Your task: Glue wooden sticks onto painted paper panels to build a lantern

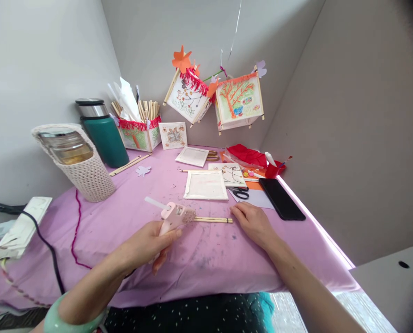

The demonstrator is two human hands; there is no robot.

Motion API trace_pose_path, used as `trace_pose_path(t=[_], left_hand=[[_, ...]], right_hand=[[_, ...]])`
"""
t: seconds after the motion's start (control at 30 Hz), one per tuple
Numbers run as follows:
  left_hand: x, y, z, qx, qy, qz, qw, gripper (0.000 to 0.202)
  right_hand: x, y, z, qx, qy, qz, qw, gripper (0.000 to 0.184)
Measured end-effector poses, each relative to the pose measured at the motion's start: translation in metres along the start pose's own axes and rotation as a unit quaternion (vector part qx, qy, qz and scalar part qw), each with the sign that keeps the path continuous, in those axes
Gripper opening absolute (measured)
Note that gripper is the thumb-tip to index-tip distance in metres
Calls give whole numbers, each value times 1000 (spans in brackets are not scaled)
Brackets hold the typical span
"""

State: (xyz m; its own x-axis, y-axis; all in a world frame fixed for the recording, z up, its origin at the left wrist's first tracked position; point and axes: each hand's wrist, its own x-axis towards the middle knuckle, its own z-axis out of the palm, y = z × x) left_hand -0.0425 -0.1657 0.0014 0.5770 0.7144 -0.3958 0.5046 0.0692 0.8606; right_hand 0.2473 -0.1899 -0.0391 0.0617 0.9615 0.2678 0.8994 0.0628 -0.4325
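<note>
My left hand (156,243) is wrapped around the handle of a pink glue gun (177,215), whose nozzle points right. A clear glue stick (154,202) pokes out of its back. Just beyond the nozzle, two thin wooden sticks (215,220) lie side by side on the cloth, their left ends hidden behind the gun. Near their right ends, my right hand (253,223) rests palm down on the table, fingers loosely bent and nothing visible in them. Above the sticks lies a white stick-edged square panel (206,186), with a drawn panel (234,175) partly under it.
Black scissors (240,192) and a phone (282,199) lie at right. A bottle in a knitted holder (92,178), a green flask (106,141) and a power strip (22,226) stand or lie at left. Decorated paper lanterns (239,99) hang above the back.
</note>
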Motion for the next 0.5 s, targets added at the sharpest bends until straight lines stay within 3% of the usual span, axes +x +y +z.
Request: trace_pose_path(t=[0.5], left_hand=[[-4, -7, -6, -2, 8, 1, 1000, 49]], right_hand=[[1, 2, 3, 0, 5, -4, 1000, 29]])
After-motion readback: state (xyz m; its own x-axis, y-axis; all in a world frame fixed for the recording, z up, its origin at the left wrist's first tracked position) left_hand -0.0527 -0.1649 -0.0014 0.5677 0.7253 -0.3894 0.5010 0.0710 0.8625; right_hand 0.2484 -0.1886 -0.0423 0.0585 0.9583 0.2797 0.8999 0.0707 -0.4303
